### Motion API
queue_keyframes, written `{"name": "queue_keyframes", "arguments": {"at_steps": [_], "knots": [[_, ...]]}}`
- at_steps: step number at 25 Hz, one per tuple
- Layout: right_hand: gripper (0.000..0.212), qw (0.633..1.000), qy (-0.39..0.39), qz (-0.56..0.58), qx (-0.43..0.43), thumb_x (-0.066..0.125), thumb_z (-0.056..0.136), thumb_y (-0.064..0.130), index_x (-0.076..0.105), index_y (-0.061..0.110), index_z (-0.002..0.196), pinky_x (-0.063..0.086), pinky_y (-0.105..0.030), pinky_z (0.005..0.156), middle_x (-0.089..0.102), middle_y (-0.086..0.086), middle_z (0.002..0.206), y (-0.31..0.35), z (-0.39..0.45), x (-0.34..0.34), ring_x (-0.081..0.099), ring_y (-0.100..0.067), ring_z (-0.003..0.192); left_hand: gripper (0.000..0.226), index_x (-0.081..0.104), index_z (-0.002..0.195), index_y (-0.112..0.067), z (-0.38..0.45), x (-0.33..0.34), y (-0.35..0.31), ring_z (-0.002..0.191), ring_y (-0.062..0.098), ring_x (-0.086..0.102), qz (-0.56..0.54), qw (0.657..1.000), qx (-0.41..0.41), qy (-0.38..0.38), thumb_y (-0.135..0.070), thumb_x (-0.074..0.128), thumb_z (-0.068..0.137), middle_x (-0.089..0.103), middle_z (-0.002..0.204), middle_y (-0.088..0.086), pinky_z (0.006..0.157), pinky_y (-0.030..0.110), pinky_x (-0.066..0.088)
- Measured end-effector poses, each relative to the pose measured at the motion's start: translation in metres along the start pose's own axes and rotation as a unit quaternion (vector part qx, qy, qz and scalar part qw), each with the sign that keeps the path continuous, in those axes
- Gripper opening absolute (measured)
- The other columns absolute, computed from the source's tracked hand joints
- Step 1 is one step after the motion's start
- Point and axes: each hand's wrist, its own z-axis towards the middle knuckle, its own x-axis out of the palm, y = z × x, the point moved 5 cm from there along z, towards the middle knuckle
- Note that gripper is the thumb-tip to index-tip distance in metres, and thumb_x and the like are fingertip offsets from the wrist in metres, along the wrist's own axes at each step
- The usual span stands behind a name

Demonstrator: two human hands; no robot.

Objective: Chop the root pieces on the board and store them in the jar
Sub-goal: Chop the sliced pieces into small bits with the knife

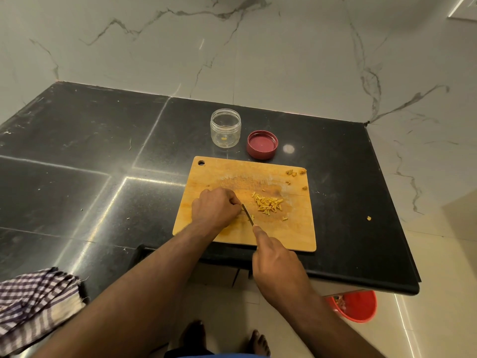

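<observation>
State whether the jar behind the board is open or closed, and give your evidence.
Open. The jar stands upright with a bare rim, and its red lid lies beside it on the counter, inner side up.

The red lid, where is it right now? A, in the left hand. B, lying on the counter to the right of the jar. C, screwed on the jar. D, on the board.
B: the lid lies inside-up on the counter just right of the open jar, behind the board.
</observation>
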Motion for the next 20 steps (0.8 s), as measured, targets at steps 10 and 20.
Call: {"name": "queue_keyframes", "arguments": {"at_steps": [10, 20], "knots": [[0.051, 1.000, -0.020, 0.020, 0.004, 0.030, 0.103, 0.028, 0.020, 0.026, 0.153, 0.047, -0.034, 0.077, 0.055, 0.001, 0.122, 0.002, -0.002, -0.008, 0.057, -0.019, 0.095, 0.007, 0.075, 0.087, -0.032, -0.003, 0.001, 0.003, 0.090, 0.014, 0.062, -0.008, 1.000, -0.007, -0.009, -0.036, 0.069, 0.088, 0.070, 0.086, -0.014, 0.077, 0.043, 0.057], [0.051, 1.000, 0.006, -0.011, 0.004, 0.029, 0.103, 0.030, 0.019, 0.027, 0.153, 0.048, -0.031, 0.071, 0.057, 0.001, 0.120, -0.001, -0.015, -0.002, 0.060, -0.018, 0.089, 0.008, 0.072, 0.084, -0.034, -0.004, 0.001, 0.003, 0.090, 0.014, 0.060, -0.008, 1.000, -0.016, -0.016, -0.041, 0.070, 0.087, 0.068, 0.085, -0.015, 0.079, 0.044, 0.056]]}}
